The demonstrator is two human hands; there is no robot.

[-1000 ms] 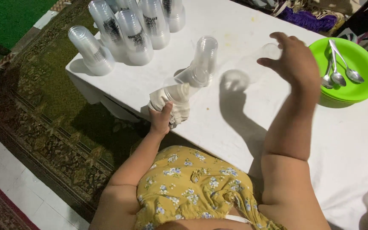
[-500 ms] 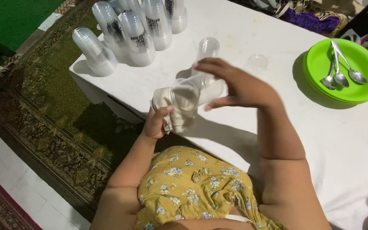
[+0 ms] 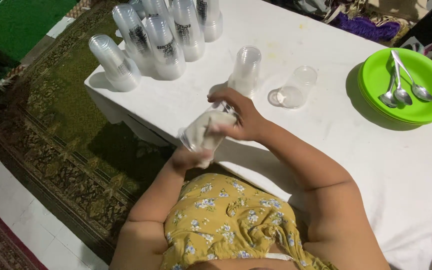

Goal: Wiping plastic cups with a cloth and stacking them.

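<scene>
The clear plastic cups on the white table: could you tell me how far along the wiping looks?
Seemingly done: one cup lying on its side near the green plates. In hand: the right hand holds a clear cup while the left hand pushes a pale cloth into it. Possibly left: the short upside-down stack and the taller stacks behind.
</scene>
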